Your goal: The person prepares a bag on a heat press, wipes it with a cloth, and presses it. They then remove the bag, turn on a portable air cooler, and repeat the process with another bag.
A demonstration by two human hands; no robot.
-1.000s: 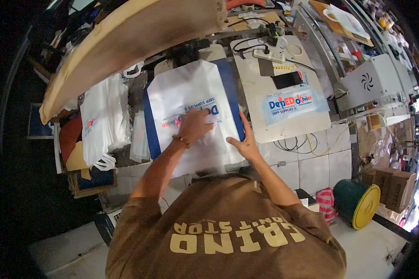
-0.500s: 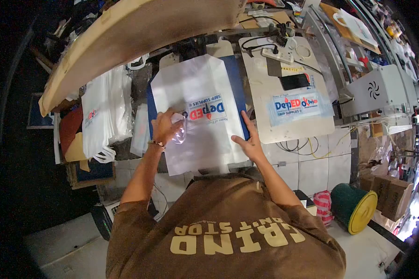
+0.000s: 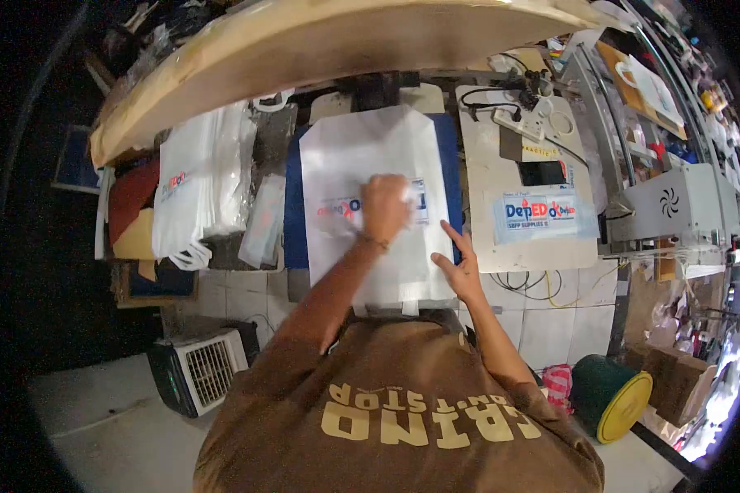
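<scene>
A white bag-shaped sheet with a red and blue DepED print lies flat on a dark blue pad in front of me. My left hand is closed and pressed onto the middle of the print, hiding part of it. A crumpled white wad, perhaps cloth, shows at its fingers. My right hand rests at the sheet's right edge with thumb and forefinger spread, holding nothing.
Stacked white bags hang at left. At right, a pale board carries a phone, a power strip and a printed film. A large curved padded edge spans the far side. A green bin stands lower right.
My left hand has moved right across the sheet with the wad, from the print's left side onto its middle. My right hand stays at the right edge. The head view has shifted slightly.
</scene>
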